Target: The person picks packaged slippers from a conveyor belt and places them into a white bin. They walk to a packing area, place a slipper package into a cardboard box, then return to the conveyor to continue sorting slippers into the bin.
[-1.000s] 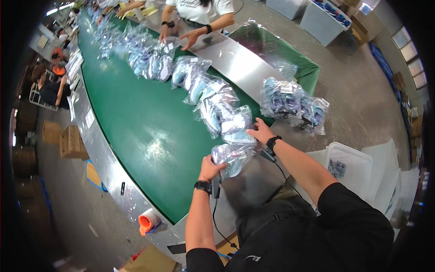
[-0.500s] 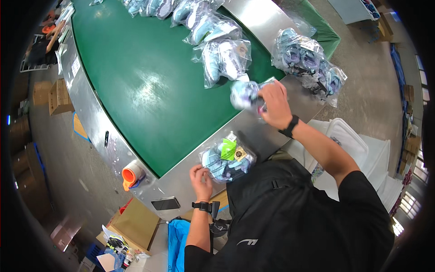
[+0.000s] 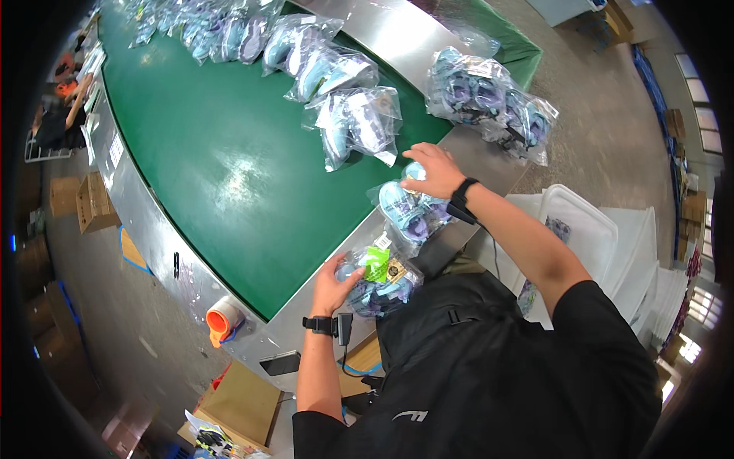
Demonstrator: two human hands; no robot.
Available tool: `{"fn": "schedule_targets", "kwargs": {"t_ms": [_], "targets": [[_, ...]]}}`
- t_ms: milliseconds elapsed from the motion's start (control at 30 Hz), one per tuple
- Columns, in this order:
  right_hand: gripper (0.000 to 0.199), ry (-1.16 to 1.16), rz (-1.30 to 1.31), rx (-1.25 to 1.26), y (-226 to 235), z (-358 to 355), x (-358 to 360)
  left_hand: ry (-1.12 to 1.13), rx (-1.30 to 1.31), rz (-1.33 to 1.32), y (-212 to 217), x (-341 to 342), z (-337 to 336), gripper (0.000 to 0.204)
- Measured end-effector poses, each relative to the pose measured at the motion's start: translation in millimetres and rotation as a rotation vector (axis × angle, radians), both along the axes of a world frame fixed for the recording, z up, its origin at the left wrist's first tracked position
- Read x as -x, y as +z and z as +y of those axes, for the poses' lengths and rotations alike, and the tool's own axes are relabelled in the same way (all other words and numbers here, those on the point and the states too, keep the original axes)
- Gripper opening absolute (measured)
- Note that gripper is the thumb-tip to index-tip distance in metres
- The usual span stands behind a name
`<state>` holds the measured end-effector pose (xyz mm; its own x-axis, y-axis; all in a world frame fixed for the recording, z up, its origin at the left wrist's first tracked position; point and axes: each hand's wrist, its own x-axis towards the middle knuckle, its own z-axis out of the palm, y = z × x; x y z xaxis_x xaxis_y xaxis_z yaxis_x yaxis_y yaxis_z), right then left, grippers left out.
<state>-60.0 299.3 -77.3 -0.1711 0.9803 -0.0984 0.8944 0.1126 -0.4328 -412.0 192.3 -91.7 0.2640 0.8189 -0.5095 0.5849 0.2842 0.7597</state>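
Fingers of the person's left hand [image 3: 332, 289] are parted from the thumb at the left edge of a clear plastic bag of blue and purple shoes with a bright green tag [image 3: 391, 293]; whether they pinch it cannot be told. That bag lies on the silver metal ledge [image 3: 302, 325] at the near end of the green conveyor belt [image 3: 222, 206].

Fingers of the right hand [image 3: 433, 173] arch, well spread, over the upper end of a second clear bag of pale-blue and lavender shoes [image 3: 409, 214], just beyond the first. More bagged shoes [image 3: 355, 126] line the belt's far side.
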Motion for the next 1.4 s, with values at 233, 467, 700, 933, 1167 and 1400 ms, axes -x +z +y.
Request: {"fn": "schedule_targets", "kwargs": {"t_ms": [233,467,700,933,1167,1400], "targets": [[0.066,-0.051,0.233,0.632,-18,-7,-25,-0.122,0.349,-0.052,-17,19,5,0.071],[0.045,-0.473,0.892,0.617,-26,-123,-106,0.332,0.661,-0.417,-22,29,-12,0.036],[0.029,-1.149,1.154,0.522,-23,-259,-150,0.388,0.71,-0.545,9,-28,-9,0.033],[0.069,-1.151,1.53,0.327,-61,-240,-127,0.341,0.69,-0.522,26,-86,-29,0.036],[0.069,-1.183,1.295,0.389,-99,-244,-134,0.34,0.539,-0.461,67,-108,-75,0.033],[0.034,-1.012,1.667,0.088,-93,-313,-160,0.369,0.521,-0.494,81,-127,-116,0.035]]}}
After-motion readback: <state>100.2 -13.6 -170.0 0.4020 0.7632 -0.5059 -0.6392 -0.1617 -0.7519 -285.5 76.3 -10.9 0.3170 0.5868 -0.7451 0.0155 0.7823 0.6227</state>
